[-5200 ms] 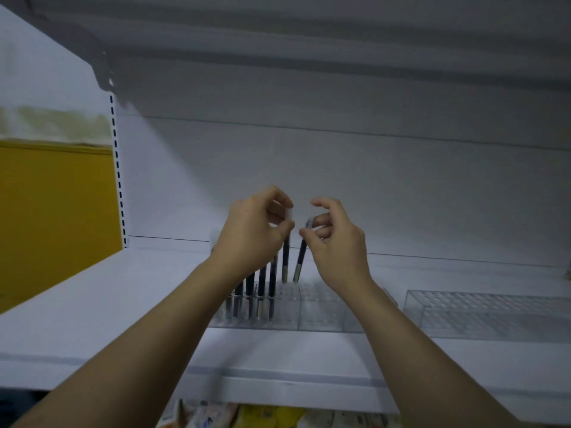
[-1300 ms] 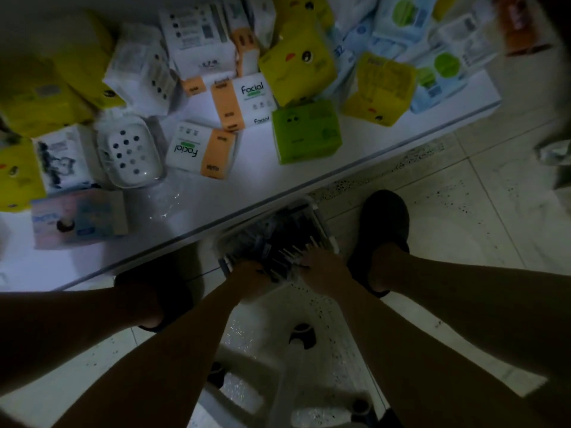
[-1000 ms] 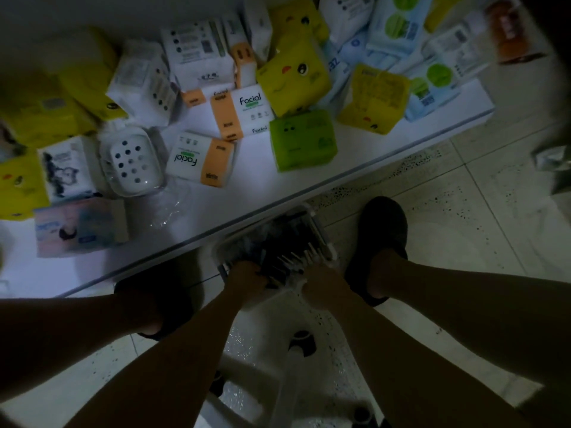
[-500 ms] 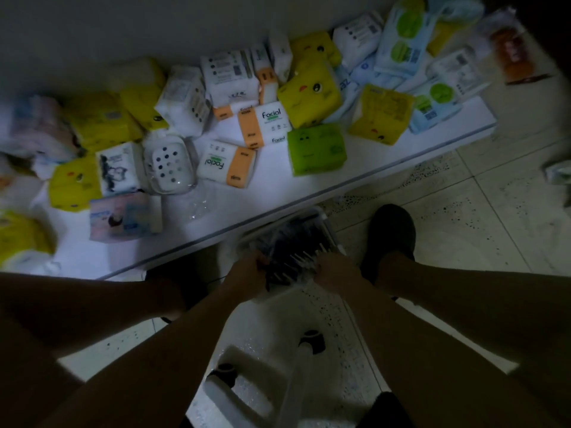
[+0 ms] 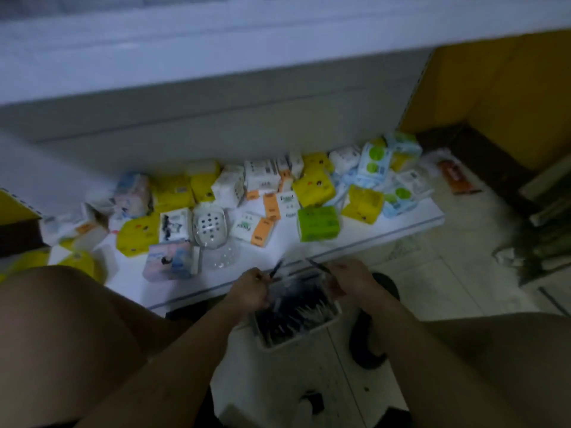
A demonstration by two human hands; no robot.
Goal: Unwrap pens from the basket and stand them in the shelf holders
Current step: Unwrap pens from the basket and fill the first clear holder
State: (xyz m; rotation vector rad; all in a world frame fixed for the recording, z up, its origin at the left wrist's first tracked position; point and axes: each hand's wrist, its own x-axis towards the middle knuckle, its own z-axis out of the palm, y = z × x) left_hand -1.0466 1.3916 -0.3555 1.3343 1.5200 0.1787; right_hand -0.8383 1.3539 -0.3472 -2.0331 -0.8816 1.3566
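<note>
A white basket (image 5: 335, 313) full of dark wrapped pens (image 5: 296, 313) sits on a white stool below me. My left hand (image 5: 250, 288) is just above the basket's left side and grips a dark pen (image 5: 276, 268) that points up and away. My right hand (image 5: 350, 278) is above the basket's right side and holds another dark pen (image 5: 318, 266) pointing left. The frame is dim and blurred, so the wrappers are hard to make out. The shelf holders are out of view.
A low white shelf (image 5: 401, 223) ahead carries many tissue packs, among them a green pack (image 5: 318, 223) and a white perforated soap dish (image 5: 209, 225). My dark shoe (image 5: 386, 281) stands on the tiled floor by the basket. An upper shelf edge (image 5: 216, 50) overhangs.
Earlier I was at the upper shelf placing pens in the holder. Since then I bent to the basket, and both hands have lifted out of it, each with a pen. The view has tilted up.
</note>
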